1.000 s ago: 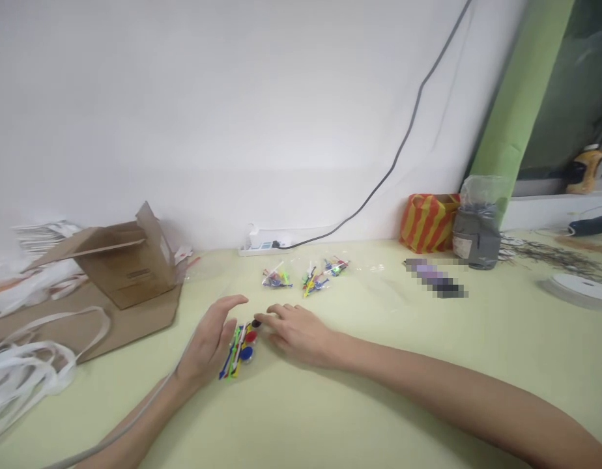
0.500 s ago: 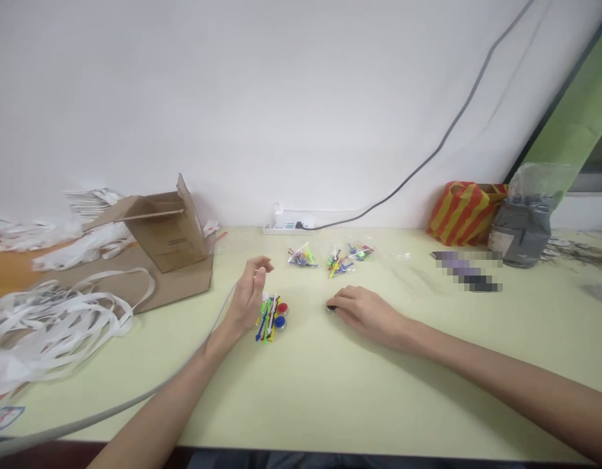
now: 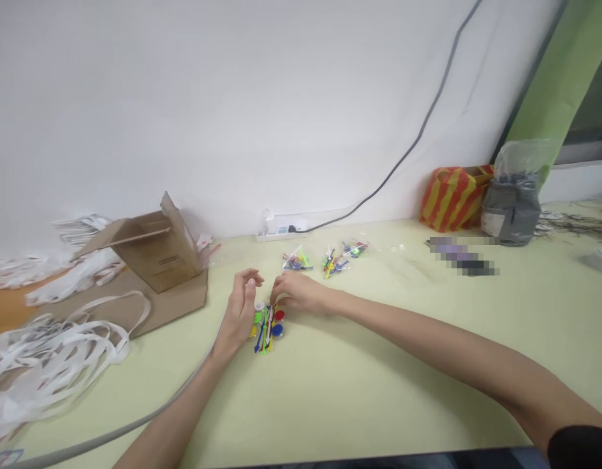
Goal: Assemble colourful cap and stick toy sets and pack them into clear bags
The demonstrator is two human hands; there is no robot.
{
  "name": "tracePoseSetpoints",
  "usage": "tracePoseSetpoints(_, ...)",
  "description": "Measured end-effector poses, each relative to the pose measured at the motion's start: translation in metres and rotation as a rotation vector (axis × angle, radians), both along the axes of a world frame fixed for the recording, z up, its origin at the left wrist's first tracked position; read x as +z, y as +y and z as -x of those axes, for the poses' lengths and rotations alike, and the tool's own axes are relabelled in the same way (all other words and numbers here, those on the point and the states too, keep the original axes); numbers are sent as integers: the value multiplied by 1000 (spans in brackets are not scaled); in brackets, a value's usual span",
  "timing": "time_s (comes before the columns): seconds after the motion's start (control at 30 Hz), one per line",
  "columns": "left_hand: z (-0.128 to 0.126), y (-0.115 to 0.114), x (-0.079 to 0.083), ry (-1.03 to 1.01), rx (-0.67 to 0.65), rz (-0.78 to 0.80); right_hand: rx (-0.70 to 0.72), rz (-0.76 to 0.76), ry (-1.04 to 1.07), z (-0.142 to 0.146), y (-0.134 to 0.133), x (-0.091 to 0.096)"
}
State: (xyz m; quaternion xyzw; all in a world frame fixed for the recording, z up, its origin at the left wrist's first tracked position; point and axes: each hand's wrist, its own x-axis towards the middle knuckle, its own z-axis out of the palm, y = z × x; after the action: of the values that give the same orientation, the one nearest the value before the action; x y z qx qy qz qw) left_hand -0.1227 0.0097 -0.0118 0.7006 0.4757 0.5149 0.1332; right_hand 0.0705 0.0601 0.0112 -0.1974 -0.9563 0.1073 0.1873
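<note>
Slim plastic arrows (image 3: 265, 329) in several colours lie bunched on the table. Flanking them are small clear round pieces with coloured tops, among them a red-topped piece (image 3: 279, 316), a blue-topped piece (image 3: 278, 331) and a green-topped piece (image 3: 257, 317). My left hand (image 3: 240, 312) rests along the left side of this group, fingers loosely curved and apart, holding nothing. From the right, my right hand (image 3: 298, 293) reaches to the far end of the arrows. Its fingers are pinched on a small black-topped round piece, mostly hidden by them.
Several clear bags of arrows (image 3: 297, 258) lie behind the hands. A cardboard box (image 3: 157, 257) and white straps (image 3: 76, 345) are at left, with a grey cable (image 3: 149, 417) nearby. A power strip (image 3: 276, 236), striped bag (image 3: 452, 198) and grey bag (image 3: 511, 215) stand along the wall.
My right hand has moved left to the group, and the black-topped piece is gone from its spot at right. My left hand stays beside the group. The view has shifted slightly.
</note>
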Motion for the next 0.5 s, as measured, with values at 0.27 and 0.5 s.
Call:
tracePoseSetpoints(0.27,-4,2,-1,-16,-16,7,31,28,-33,6,16,-8)
tracePoseSetpoints(0.5,-8,-3,4,-9,-24,8,111,15,-22,8,14,-12)
